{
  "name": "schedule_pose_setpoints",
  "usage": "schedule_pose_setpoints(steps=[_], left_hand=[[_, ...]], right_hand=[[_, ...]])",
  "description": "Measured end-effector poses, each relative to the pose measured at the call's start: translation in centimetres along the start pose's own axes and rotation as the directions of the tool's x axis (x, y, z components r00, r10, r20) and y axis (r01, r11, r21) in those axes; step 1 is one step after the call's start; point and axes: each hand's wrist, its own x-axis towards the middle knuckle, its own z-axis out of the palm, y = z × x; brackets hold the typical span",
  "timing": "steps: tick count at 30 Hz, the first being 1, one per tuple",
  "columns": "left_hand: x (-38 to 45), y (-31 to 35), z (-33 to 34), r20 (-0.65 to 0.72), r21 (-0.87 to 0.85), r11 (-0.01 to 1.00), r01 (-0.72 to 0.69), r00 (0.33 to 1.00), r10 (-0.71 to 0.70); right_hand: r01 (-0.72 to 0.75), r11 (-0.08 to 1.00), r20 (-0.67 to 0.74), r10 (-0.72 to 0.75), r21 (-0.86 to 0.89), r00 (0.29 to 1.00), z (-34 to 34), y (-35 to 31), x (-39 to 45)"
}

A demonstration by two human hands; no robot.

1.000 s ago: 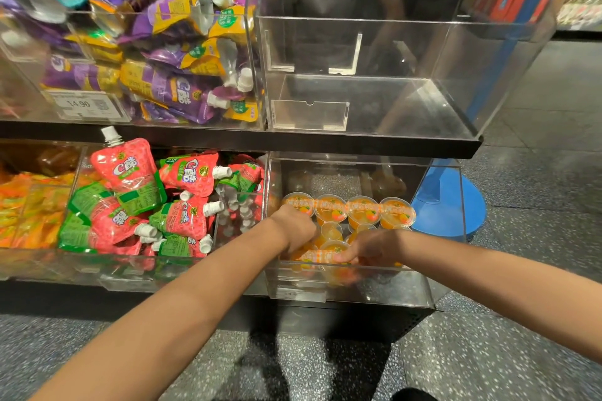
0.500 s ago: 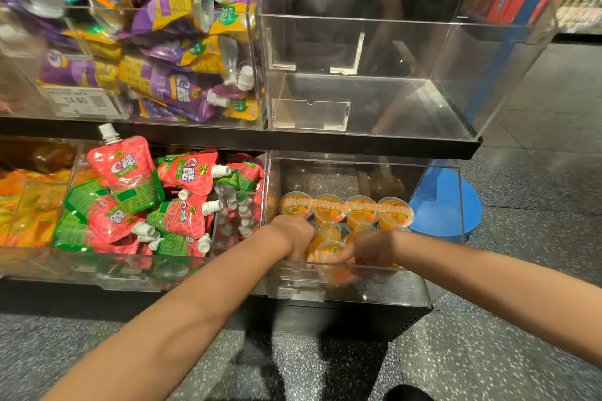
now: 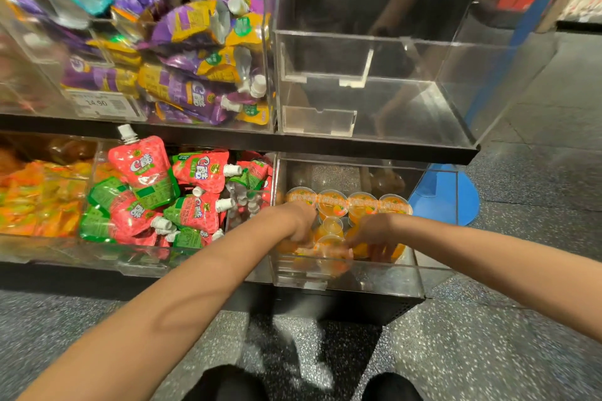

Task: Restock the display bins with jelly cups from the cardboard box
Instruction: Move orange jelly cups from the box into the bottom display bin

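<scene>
Both hands (image 3: 338, 231) among round orange jelly cups (image 3: 332, 202) (clear acrylic bin (image 3: 358, 283)).

A single head-worn view looks forward and steeply down from close above both forearms, facing the clear lower bin (image 3: 345, 273) just beyond the fingers (image 3: 378, 249); floor shows below.

both hands reach into the lower right bin (image 3: 345, 273). the left hand (image 3: 301, 221) curls down over orange jelly cups (image 3: 330, 205) at the bin's left side; the right hand (image 3: 374, 234) touches cups just right of it, fingers spread downward. a row of four cups stands behind the hands. red pouches (image 3: 146, 169) lie left of the left hand.
</scene>
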Motion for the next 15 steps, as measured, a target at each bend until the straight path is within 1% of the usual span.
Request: schedule_pose_setpoints(steps=[2, 5, 8, 11, 13, 15], left_hand=[[-2.8, -0.1, -1.5, 0.009, -0.071, 0.997, -0.043, 0.999, 0.043], [-8.8, -0.9, -5.5, 0.07, -0.094, 0.991, -0.091, 0.993, 0.098], [-15.5, -3.0, -10.9, 0.095, -0.078, 0.996, -0.034, 0.995, 0.041], [-23.8, -5.4, -16.5, 0.115, -0.035, 0.998, 0.054, 0.992, -0.049], [-30.3, -6.8, -20.0, 0.095, -0.04, 0.992, 0.118, 0.989, -0.114], [-37.3, -7.6, -23.1, 0.075, -0.116, 0.977, 0.177, 0.983, -0.169]], right_hand=[[-0.001, 0.994, 0.029, 0.004, -0.107, 1.0, -1.5, -1.5, -3.6], [0.12, 0.958, 0.065, -0.106, -0.259, 0.992, -4.3, -4.7, -10.2], [0.254, 0.911, 0.045, -0.254, -0.324, 0.966, -7.7, -8.7, -17.5], [0.396, 0.831, 0.038, -0.415, -0.391, 0.909, -11.1, -13.7, -26.1], [0.43, 0.791, 0.043, -0.459, -0.434, 0.888, -13.0, -17.5, -32.5], [0.453, 0.737, 0.051, -0.497, -0.501, 0.866, -14.4, -21.3, -39.0]])
